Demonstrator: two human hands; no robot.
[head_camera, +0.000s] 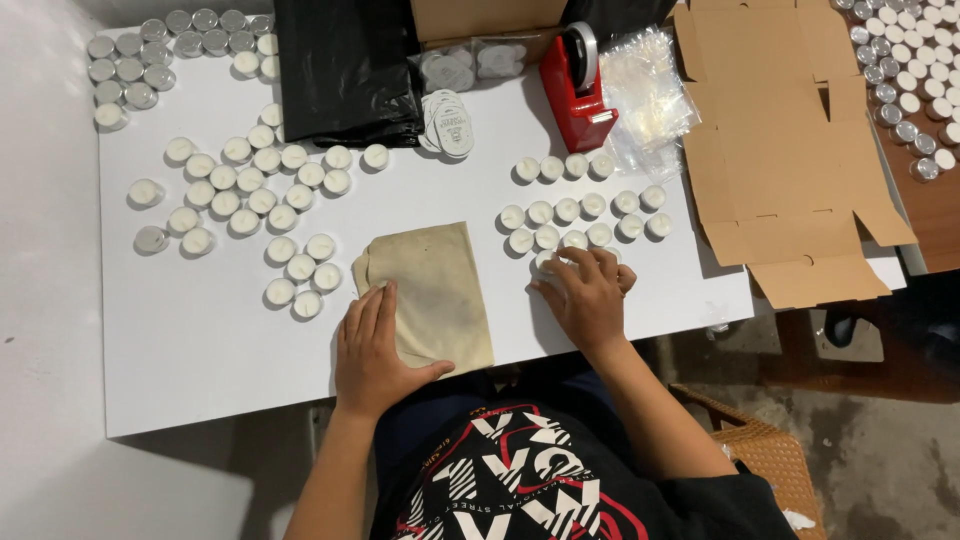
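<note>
Here, left hand (372, 345) flat, fingers spread, pinning cloth pouch (432, 295); right hand (588, 292) fingers curled over candles (572, 240); clumsy grab likely scatters near row.

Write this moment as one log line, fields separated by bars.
left hand: flat on beige cloth pouch | right hand: fingers on tealight candles | surface: white table

A small packing workshop — a white tabletop (200, 360) crowded with small white tealight candles in metal cups (250, 190), a red tape dispenser (578, 95) and a flattened brown cardboard box (780, 150) — over bare concrete floor (880, 450).
</note>
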